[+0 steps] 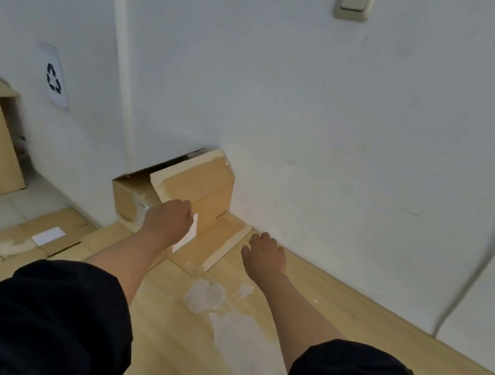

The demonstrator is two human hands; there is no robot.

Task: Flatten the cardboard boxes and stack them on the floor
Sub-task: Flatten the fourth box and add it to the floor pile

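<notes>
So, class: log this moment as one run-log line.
left hand: on upright box, grip unclear | right hand: loosely curled, empty, beside box flap | flattened box: on floor, left | stage: flattening not done

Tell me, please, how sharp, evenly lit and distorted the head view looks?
Head view: soft overall, left hand and right hand slightly blurred; the wide angle bends the wall pipe; lighting is diffuse, with only faint shadow behind the open cardboard box; no glare.

Wall [318, 117] close behind open box [192, 191]; no room past it. Flattened boxes [31, 242] crowd my left. Bare cardboard sheet [332, 318] right: free passage.
</notes>
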